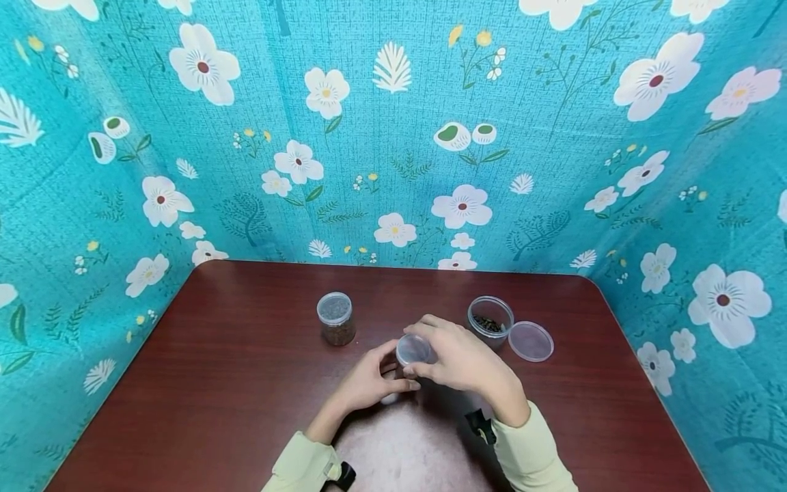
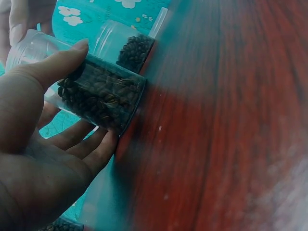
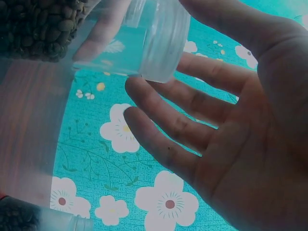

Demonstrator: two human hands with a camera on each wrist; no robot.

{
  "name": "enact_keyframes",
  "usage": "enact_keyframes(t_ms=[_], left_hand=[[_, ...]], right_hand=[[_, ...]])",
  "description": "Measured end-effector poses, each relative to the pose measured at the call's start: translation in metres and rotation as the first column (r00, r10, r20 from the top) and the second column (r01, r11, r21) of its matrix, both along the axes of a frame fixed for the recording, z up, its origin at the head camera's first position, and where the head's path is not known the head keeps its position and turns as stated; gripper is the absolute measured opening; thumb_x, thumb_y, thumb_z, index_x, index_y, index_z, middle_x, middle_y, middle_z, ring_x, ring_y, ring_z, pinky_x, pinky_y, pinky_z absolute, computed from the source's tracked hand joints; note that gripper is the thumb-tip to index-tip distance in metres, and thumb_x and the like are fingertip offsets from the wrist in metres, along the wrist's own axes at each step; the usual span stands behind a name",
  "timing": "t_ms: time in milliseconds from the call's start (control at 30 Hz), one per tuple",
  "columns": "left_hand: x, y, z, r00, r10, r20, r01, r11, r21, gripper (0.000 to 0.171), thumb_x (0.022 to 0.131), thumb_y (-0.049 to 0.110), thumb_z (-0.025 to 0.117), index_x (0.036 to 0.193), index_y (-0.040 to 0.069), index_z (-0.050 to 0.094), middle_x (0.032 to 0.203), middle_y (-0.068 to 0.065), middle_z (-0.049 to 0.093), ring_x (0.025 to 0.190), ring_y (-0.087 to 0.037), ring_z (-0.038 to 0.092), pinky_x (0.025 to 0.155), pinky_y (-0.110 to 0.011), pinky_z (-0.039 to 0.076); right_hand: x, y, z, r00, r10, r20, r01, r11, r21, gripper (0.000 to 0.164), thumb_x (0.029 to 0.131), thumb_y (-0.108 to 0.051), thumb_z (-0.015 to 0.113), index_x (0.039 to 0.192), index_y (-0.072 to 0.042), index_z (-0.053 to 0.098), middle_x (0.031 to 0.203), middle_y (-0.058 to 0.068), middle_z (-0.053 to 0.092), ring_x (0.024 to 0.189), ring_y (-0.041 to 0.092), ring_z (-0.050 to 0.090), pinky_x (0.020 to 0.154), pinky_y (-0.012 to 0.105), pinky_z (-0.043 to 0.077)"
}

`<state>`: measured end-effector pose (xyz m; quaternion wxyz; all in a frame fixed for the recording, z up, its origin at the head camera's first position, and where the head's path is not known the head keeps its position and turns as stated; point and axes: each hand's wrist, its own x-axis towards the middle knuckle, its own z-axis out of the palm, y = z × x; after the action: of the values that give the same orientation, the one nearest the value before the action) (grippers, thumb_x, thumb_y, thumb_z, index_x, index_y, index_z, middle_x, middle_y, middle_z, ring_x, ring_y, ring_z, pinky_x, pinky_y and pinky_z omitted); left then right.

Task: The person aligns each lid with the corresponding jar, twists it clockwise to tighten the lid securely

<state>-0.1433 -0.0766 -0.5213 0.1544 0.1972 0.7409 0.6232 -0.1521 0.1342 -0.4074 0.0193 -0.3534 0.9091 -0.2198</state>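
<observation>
A clear plastic jar (image 2: pixel 103 91), partly filled with dark coffee beans, stands on the table between my two hands. My left hand (image 1: pixel 363 379) grips its body, thumb on one side and fingers on the other. Over the top, my right hand (image 1: pixel 455 355) pinches the rim of the translucent lid (image 3: pixel 166 43) between thumb and fingers. The lid sits on the jar's mouth; whether it is screwed tight I cannot tell. In the right wrist view the beans (image 3: pixel 38 33) fill the lower part and the upper part is see-through.
Behind and left stands a second lidded jar (image 1: pixel 336 319) with dark contents. An uncapped jar (image 1: pixel 490 316) with beans stands behind my right hand, its loose lid (image 1: pixel 531 341) flat beside it. The reddish-brown table (image 1: pixel 215 383) meets a flowered turquoise cloth (image 1: pixel 369 171) at the back.
</observation>
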Motion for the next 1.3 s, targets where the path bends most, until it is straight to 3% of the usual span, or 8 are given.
enact_keyframes(t_ms=[300, 667, 867, 1100, 1300], left_hand=[[-0.001, -0.001, -0.002, 1.000, 0.002, -0.014, -0.002, 0.999, -0.038, 0.061, 0.091, 0.022, 0.085, 0.144, 0.027, 0.056, 0.139, 0.001, 0.067, 0.128, -0.012, 0.067, 0.106, -0.026, 0.054], [-0.001, -0.002, -0.002, 1.000, -0.009, -0.003, 0.008, 0.999, -0.034, 0.059, 0.091, 0.025, 0.084, 0.143, 0.028, 0.056, 0.139, 0.002, 0.067, 0.126, -0.011, 0.067, 0.106, -0.033, 0.055], [-0.002, -0.001, -0.004, 1.000, -0.002, -0.011, 0.002, 0.999, -0.036, 0.059, 0.091, 0.025, 0.085, 0.143, 0.026, 0.057, 0.137, 0.001, 0.068, 0.126, -0.012, 0.067, 0.105, -0.027, 0.055], [-0.003, 0.000, -0.001, 1.000, 0.006, -0.016, -0.007, 0.999, -0.043, 0.061, 0.090, 0.025, 0.086, 0.144, 0.024, 0.057, 0.137, 0.001, 0.067, 0.127, -0.014, 0.066, 0.107, -0.028, 0.054], [-0.003, -0.001, 0.000, 0.999, -0.006, -0.037, 0.004, 0.999, -0.050, 0.067, 0.090, 0.023, 0.085, 0.149, 0.023, 0.053, 0.142, 0.001, 0.065, 0.133, -0.018, 0.064, 0.111, -0.031, 0.052]], right_hand=[[0.002, -0.007, -0.004, 0.994, -0.084, -0.071, 0.088, 0.995, 0.057, 0.049, 0.089, -0.044, 0.083, 0.124, -0.013, 0.071, 0.111, 0.002, 0.065, 0.077, 0.009, 0.064, 0.069, 0.029, 0.054], [0.004, -0.006, -0.002, 0.992, -0.100, -0.074, 0.106, 0.991, 0.076, 0.059, 0.090, -0.050, 0.081, 0.130, -0.009, 0.069, 0.118, 0.006, 0.068, 0.082, 0.016, 0.068, 0.074, 0.034, 0.057], [0.004, 0.000, 0.004, 0.998, -0.060, 0.022, 0.060, 0.998, 0.019, 0.067, 0.092, -0.046, 0.080, 0.143, -0.008, 0.060, 0.131, 0.008, 0.066, 0.106, 0.021, 0.070, 0.093, 0.042, 0.059], [0.003, 0.009, 0.008, 0.997, 0.034, 0.071, -0.032, 0.999, -0.036, 0.062, 0.088, -0.026, 0.086, 0.143, -0.011, 0.061, 0.137, 0.004, 0.062, 0.120, 0.020, 0.065, 0.102, 0.044, 0.056], [-0.003, 0.009, 0.007, 0.986, 0.150, 0.078, -0.148, 0.989, -0.030, 0.061, 0.088, -0.013, 0.080, 0.146, -0.013, 0.060, 0.147, 0.006, 0.056, 0.129, 0.022, 0.060, 0.104, 0.044, 0.055]])
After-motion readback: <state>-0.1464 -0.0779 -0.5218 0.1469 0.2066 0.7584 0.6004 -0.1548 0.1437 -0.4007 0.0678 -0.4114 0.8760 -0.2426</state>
